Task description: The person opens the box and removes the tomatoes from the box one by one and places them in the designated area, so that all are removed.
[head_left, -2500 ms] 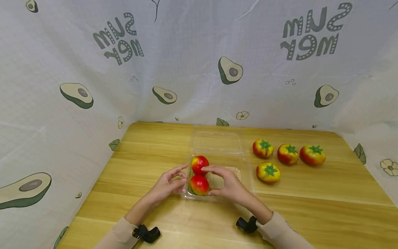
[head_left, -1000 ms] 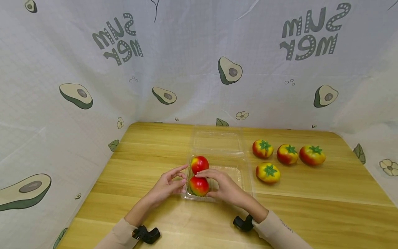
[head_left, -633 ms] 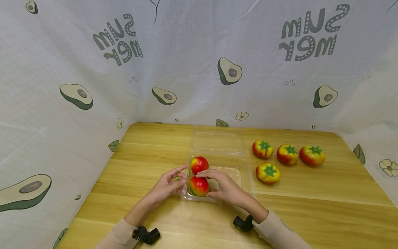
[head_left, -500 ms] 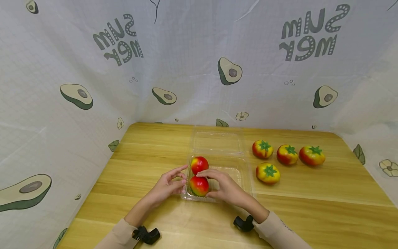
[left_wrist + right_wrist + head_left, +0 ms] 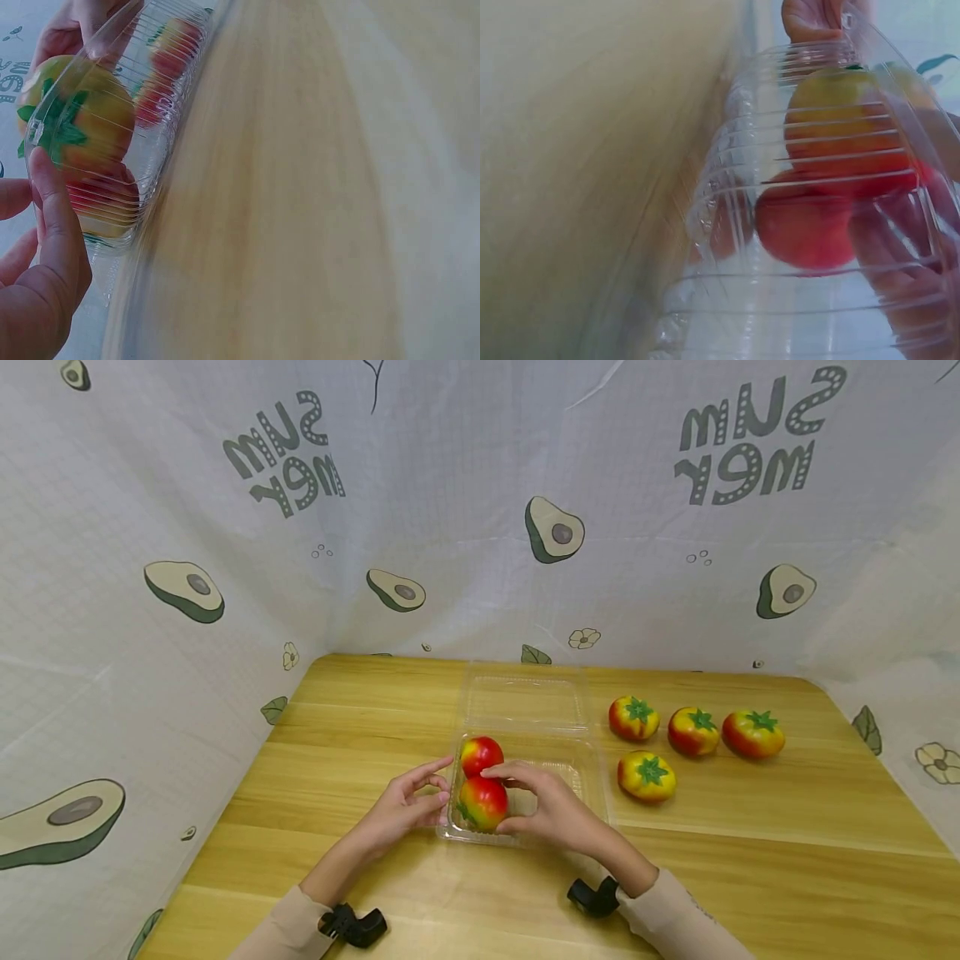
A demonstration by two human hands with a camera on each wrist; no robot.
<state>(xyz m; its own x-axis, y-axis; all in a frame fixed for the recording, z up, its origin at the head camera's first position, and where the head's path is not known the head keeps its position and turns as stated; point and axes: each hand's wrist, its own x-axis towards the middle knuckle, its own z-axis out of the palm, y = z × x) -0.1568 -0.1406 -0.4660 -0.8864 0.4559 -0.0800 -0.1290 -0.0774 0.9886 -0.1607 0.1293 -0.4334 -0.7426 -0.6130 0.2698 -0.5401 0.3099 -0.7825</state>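
The right hand [image 5: 543, 802] has its grip curled round the nearer tomato [image 5: 483, 806], thumb low and fingers over its far side, with its green leaf cap turned toward the lower left, inside the base of a clear plastic clamshell box [image 5: 555, 793] on the wooden desk [image 5: 360, 718]. The left hand [image 5: 401, 806] touches the box's left edge with loosely bent fingers, though I cannot tell whether its grip pinches the rim. A second tomato [image 5: 482, 753] sits just behind the first, and four more tomatoes [image 5: 648, 777] stand to the right.
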